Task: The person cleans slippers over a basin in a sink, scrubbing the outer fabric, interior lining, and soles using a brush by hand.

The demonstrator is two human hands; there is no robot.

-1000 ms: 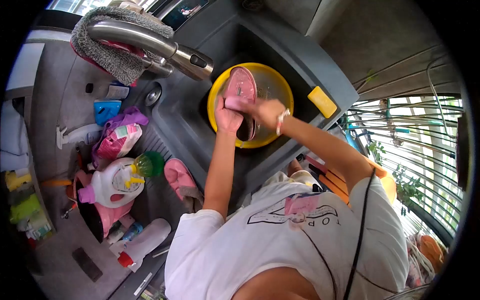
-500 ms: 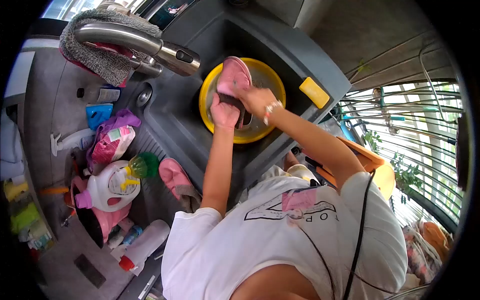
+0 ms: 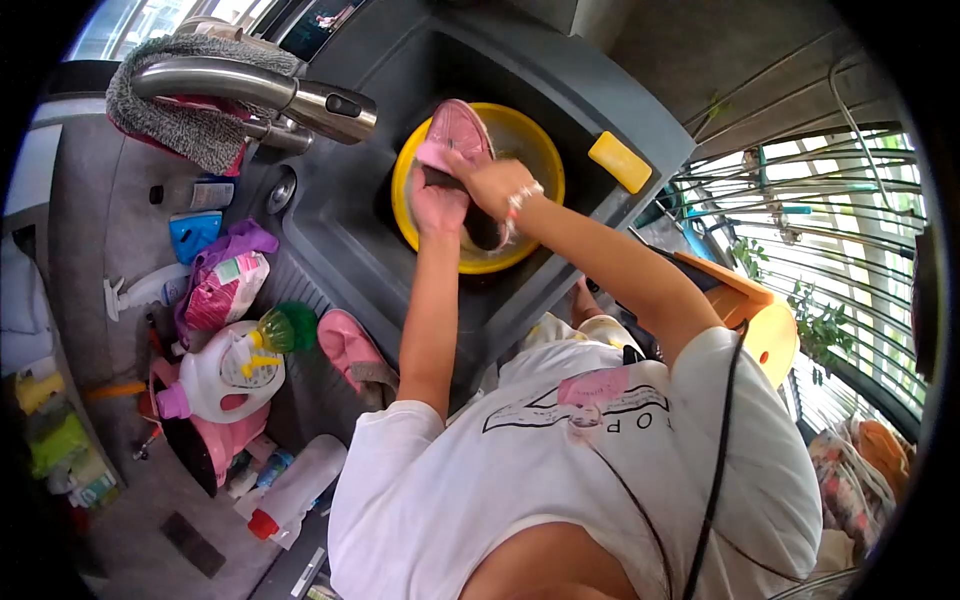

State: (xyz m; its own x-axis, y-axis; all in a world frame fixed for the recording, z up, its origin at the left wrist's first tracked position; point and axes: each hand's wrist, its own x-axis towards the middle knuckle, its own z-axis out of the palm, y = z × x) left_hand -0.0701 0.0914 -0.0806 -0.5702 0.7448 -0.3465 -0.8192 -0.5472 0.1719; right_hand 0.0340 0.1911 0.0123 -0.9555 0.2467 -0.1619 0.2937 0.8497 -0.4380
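Over a yellow basin (image 3: 552,225) in the grey sink (image 3: 360,190), my left hand (image 3: 438,208) is palm up and closed around the side of a pink slipper (image 3: 459,122). The slipper's toe points away from me, and its inside is dark. My right hand (image 3: 495,186) lies across the slipper, fingers bent round a small light pink item (image 3: 436,156) pressed to the upper. Its kind is mostly hidden by my fingers. A second pink slipper (image 3: 346,345) with grey lining rests on the ribbed ledge left of my left forearm.
A yellow bar (image 3: 620,162) sits on the sink's right rim. The metal faucet (image 3: 335,110), draped with a grey towel (image 3: 170,110), juts in at upper left. Along the left counter stand a white jug (image 3: 225,385), a green brush (image 3: 287,328), a spray bottle (image 3: 150,287) and a purple bag (image 3: 240,245).
My right hand has shifted slightly left over the slipper, and the light pink item now lies across the upper's left edge. The whole view has moved a little.
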